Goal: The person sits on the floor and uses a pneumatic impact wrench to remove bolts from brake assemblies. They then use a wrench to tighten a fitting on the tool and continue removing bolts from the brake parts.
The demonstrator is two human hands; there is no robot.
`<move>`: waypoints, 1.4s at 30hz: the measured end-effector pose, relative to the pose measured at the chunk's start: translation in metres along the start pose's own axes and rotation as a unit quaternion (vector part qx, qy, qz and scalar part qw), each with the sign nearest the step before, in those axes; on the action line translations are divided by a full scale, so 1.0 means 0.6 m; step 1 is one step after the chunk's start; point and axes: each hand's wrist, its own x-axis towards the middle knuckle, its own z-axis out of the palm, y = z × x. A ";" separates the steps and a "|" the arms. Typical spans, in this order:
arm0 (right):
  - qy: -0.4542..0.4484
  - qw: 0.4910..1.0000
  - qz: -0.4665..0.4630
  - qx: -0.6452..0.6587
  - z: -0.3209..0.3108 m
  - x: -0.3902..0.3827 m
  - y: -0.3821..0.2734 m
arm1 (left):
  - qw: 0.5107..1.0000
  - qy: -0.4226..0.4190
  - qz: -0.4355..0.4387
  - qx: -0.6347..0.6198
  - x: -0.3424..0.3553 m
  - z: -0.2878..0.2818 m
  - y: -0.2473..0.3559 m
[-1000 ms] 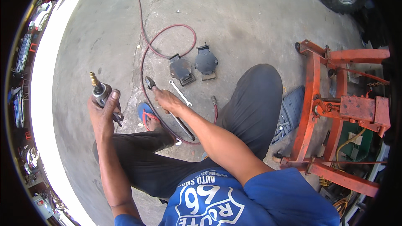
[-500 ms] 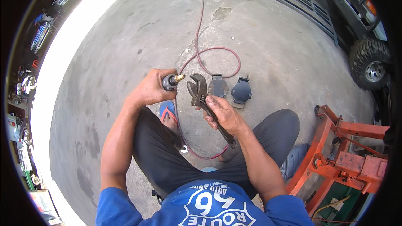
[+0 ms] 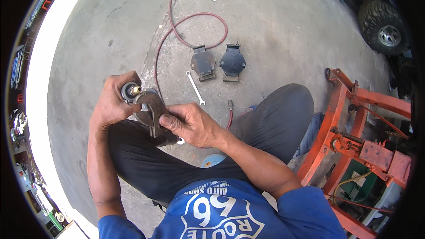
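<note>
My left hand (image 3: 114,102) is wrapped round a dark cylindrical tool whose grey round end (image 3: 127,92) and brass fitting (image 3: 136,90) show above the fist. What kind of tool it is cannot be seen, as the fingers hide most of its body. Gripped in my right hand (image 3: 195,124) is a dark, worn adjustable wrench (image 3: 152,108). The wrench's jaws lie right beside the left fist, just below the brass fitting; whether they touch the tool is unclear. Both hands are above my left thigh.
A red air hose (image 3: 227,23) loops across the concrete floor; its metal coupling (image 3: 230,104) lies near my right knee. Two black metal plates (image 3: 203,64) (image 3: 233,61) and a combination wrench (image 3: 195,88) lie ahead. An orange steel frame (image 3: 341,106) stands at right, a vehicle wheel (image 3: 384,31) beyond.
Both hands have moved left and closer together. The adjustable wrench has turned and come from apart to beside the left fist. The view has tilted down, bringing the combination wrench into sight.
</note>
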 end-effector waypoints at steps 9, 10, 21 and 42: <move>0.005 0.999 0.019 0.035 -0.005 0.004 -0.003 | 0.999 -0.023 -0.002 0.027 0.030 0.002 0.006; 0.017 0.999 0.021 0.024 -0.007 0.006 -0.001 | 0.999 -0.016 -0.017 0.030 0.030 0.002 0.003; 0.050 0.996 0.066 -0.017 -0.035 0.014 -0.004 | 0.998 -0.052 -0.045 0.006 0.024 -0.007 0.009; 0.062 0.951 0.168 0.253 -0.046 0.029 -0.023 | 0.639 0.210 -0.115 -0.731 0.058 0.036 0.006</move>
